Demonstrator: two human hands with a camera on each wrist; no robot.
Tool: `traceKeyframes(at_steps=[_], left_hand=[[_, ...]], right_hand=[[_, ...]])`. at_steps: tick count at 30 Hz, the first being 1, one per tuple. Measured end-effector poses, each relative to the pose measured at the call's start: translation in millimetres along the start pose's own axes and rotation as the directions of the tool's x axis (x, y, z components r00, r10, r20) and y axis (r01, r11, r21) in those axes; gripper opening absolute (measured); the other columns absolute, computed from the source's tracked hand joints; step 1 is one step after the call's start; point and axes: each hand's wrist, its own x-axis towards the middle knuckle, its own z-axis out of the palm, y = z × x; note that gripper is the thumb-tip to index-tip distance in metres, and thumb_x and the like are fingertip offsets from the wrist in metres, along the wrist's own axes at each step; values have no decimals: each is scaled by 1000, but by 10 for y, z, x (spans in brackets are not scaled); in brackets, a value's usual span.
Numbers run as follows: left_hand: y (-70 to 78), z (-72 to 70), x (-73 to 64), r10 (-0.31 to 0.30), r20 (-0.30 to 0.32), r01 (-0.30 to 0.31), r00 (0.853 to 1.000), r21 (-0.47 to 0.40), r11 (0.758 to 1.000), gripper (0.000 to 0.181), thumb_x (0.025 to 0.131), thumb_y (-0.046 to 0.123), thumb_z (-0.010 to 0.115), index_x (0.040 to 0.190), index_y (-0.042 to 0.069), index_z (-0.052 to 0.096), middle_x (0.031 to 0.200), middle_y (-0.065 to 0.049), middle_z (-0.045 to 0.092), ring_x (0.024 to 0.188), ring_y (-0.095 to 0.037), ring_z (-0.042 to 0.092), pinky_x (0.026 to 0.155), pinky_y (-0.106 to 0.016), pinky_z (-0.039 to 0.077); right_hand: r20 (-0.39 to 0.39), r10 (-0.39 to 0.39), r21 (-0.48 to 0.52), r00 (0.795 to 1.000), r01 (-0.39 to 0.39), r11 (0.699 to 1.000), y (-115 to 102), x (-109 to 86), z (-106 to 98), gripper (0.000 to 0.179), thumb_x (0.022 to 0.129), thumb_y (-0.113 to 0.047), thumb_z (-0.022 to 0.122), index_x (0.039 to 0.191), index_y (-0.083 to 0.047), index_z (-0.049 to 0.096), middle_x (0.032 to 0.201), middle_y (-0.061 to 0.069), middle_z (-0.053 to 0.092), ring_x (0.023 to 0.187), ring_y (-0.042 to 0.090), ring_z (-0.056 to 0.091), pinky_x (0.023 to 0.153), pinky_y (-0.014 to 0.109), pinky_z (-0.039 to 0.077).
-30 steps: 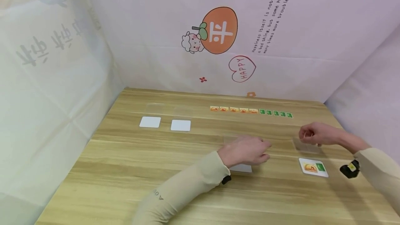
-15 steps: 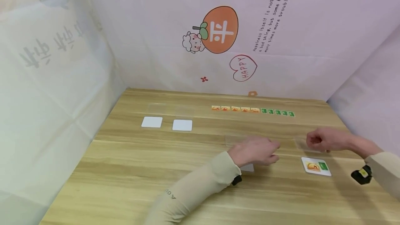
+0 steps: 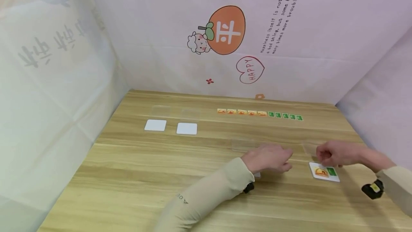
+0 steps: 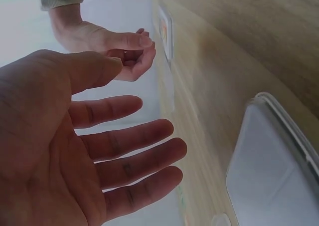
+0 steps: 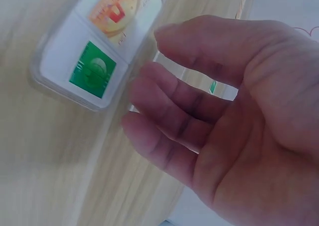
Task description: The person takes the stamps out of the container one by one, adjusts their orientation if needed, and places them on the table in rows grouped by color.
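Note:
My left hand (image 3: 268, 158) hovers over a white flat case (image 4: 271, 171), mostly hidden beneath it in the head view. In the left wrist view its fingers are spread and relaxed, touching nothing. My right hand (image 3: 338, 154), fingers loosely bent, is at the far edge of another flat case (image 3: 324, 172), which bears an orange picture sticker (image 5: 119, 11) and a green sticker (image 5: 93, 69). Nothing shows between its fingers; the right wrist view has the fingertips close beside the case, contact unclear. A clear lid (image 3: 309, 148) lies behind it, partly covered by this hand.
Orange stickers (image 3: 241, 112) and green stickers (image 3: 285, 116) form a row along the back of the wooden table (image 3: 128, 182). Two white cases (image 3: 155, 125) sit at left with clear lids (image 3: 161, 110) behind them. Another clear lid (image 3: 239, 145) lies beyond my left hand. Printed cloth walls surround the table.
My right hand has come from over the clear lid down to the stickered case's far edge. My left hand has shifted slightly right. The stickered case stays in place.

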Motion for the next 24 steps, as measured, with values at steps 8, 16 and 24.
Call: traceKeyframes(at_steps=[8, 16, 24], left_hand=[[56, 67, 80, -42, 51, 42, 998, -3, 999, 15, 99, 40, 52, 92, 27, 50, 74, 12, 49, 64, -3, 44, 53, -19, 38], [214, 155, 256, -59, 85, 59, 995, -1, 998, 14, 98, 43, 53, 102, 30, 54, 81, 15, 54, 73, -2, 50, 64, -19, 44], [276, 187, 393, -85, 119, 90, 989, -35, 995, 21, 99, 46, 49, 115, 34, 55, 107, 18, 57, 100, 1, 53, 89, -20, 45]], right_hand=[[3, -27, -16, 1000, 27, 1000, -10, 9, 104, 10, 88, -13, 69, 85, -13, 59, 68, -13, 50, 55, -4, 45, 46, 19, 40], [-63, 3, -109, 998, -10, 994, 15, -28, 222, 19, 82, -16, 76, 82, -15, 57, 69, -11, 47, 60, -3, 40, 51, 19, 33], [-83, 18, -148, 996, -30, 989, -51, -9, 224, 18, 80, -15, 76, 80, -16, 58, 68, -11, 46, 60, -3, 39, 52, 19, 31]])
